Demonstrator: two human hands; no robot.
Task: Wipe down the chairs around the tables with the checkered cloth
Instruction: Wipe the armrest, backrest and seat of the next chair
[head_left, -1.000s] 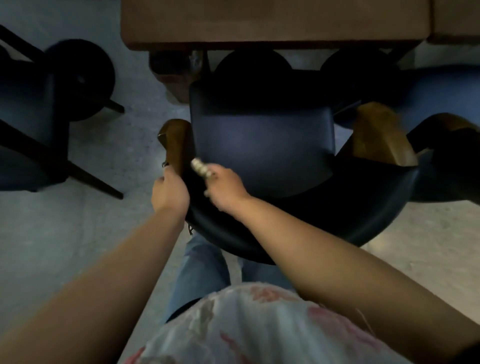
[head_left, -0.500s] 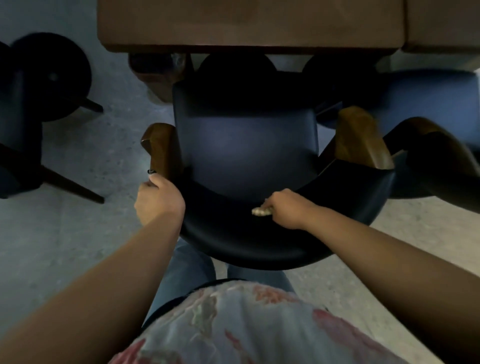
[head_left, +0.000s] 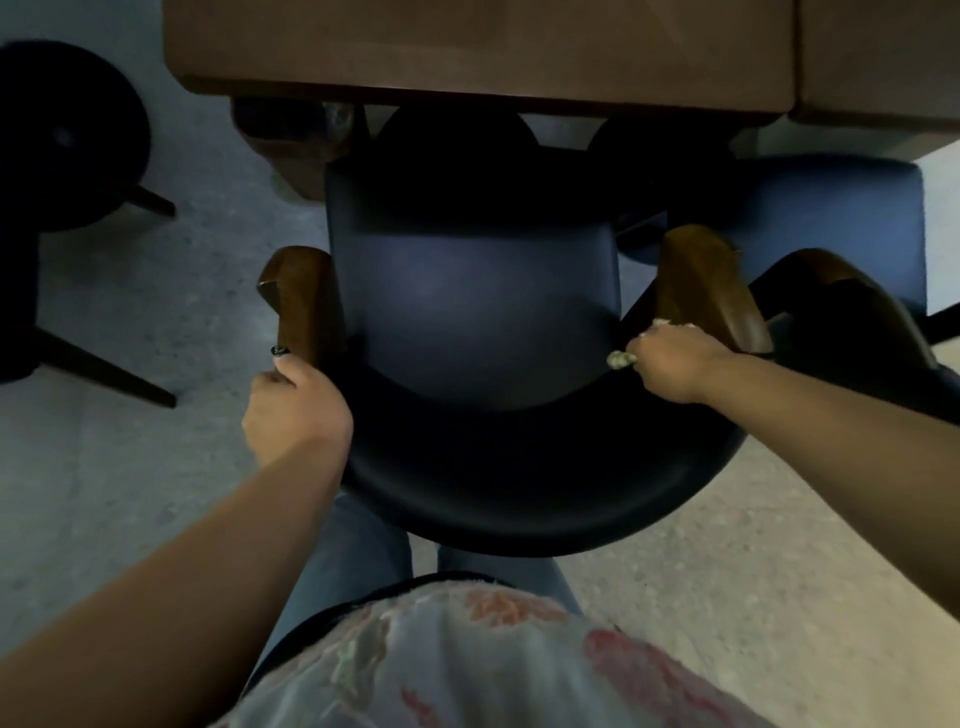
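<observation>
Right hand (head_left: 670, 364) clenched around the bunched checkered cloth (head_left: 622, 358), pressed where the armchair (head_left: 483, 312)'s dark backrest met its right wooden armrest (head_left: 711, 286). Left hand (head_left: 296, 410) gripped the backrest's left end, just below the left armrest (head_left: 304, 296). Armchair tucked partway under the wooden worktop (head_left: 483, 47); second chair (head_left: 852, 291) just beside, right.

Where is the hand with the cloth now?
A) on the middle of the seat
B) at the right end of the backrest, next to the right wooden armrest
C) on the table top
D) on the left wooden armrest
B: the right hand grips the bunched cloth at the backrest's right end, beside the right wooden armrest.
</observation>
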